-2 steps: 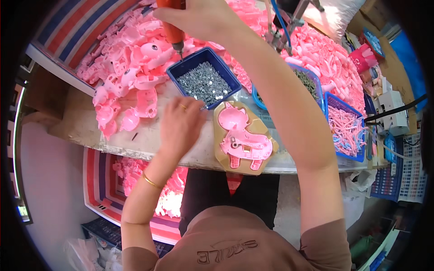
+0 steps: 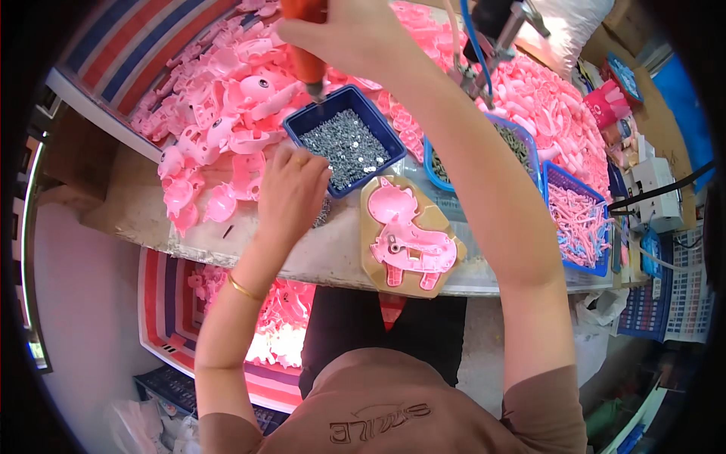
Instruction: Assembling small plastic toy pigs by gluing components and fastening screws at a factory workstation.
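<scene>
My right hand (image 2: 344,34) grips an orange power screwdriver (image 2: 306,53) held upright, its tip just above the far rim of a blue tray of small silver screws (image 2: 348,144). My left hand (image 2: 291,193) rests on the bench beside that tray's near left corner, fingers curled downward; whether it holds anything I cannot tell. To its right a pink plastic animal-shaped shell (image 2: 408,238) lies in a tan jig (image 2: 374,257) near the bench's front edge.
A big heap of pink plastic toy parts (image 2: 219,121) covers the far bench. More blue trays (image 2: 578,219) with pink pieces and screws stand at the right. A striped bag of pink parts (image 2: 280,318) sits under the bench. Boxes and cables crowd the far right.
</scene>
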A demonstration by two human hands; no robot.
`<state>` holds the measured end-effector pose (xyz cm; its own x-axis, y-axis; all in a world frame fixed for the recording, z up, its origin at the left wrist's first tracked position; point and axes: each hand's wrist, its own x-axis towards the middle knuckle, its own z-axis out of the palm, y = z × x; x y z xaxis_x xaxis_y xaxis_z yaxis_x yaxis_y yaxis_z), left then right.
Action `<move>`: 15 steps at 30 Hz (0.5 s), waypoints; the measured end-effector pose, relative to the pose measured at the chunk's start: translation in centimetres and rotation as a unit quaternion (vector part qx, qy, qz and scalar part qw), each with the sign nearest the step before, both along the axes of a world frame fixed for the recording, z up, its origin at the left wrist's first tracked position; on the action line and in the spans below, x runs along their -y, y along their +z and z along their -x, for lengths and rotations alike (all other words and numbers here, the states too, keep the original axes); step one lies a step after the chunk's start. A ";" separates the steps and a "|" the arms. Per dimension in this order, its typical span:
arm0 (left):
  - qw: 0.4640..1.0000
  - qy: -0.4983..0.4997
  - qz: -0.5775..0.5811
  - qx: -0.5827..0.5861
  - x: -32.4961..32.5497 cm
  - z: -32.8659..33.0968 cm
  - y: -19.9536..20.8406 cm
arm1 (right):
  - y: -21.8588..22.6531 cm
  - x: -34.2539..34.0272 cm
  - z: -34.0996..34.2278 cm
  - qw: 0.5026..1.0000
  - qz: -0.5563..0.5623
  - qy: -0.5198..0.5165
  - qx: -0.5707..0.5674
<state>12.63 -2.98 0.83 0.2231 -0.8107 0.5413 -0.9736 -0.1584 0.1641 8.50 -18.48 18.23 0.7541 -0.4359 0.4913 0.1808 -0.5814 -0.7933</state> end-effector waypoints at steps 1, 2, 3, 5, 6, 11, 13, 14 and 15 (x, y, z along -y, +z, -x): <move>1.000 0.006 0.001 -0.001 0.8 -0.8 0.4 | -0.7 0.3 -0.6 0.999 0.009 0.032 0.028; 0.997 -0.012 -0.080 0.017 1.7 -1.5 0.9 | -1.5 0.6 -1.1 0.996 0.018 0.063 0.055; 0.986 -0.033 -0.161 0.031 2.6 -2.2 1.0 | -1.7 0.3 -0.6 0.996 0.019 0.066 0.050; 0.980 -0.063 -0.185 0.030 4.3 -3.1 -0.2 | -1.6 -0.8 1.7 0.997 0.076 -0.026 0.006; 0.972 -0.109 -0.203 0.036 5.7 -3.0 -0.8 | -1.4 -0.7 2.9 0.996 0.079 -0.031 0.002; 0.963 -0.105 -0.248 0.020 7.5 -2.7 -1.1 | -3.4 0.8 6.4 0.994 0.106 0.008 0.035; 0.976 -0.102 -0.194 0.020 7.1 -2.8 -1.4 | -2.4 -0.1 7.1 0.994 -0.037 -0.034 -0.092; 0.975 -0.102 -0.196 0.019 6.8 -3.0 -1.4 | -2.4 0.0 7.3 0.994 -0.040 -0.034 -0.093; 0.979 -0.103 -0.177 0.020 6.5 -3.1 -1.1 | -2.2 0.1 7.5 0.994 -0.042 -0.034 -0.099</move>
<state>15.70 -9.50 -0.26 0.0196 -0.9743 0.2243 -0.9955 0.0018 0.0951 0.96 -18.61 16.05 0.7995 -0.5225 0.2964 -0.0215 -0.5179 -0.8552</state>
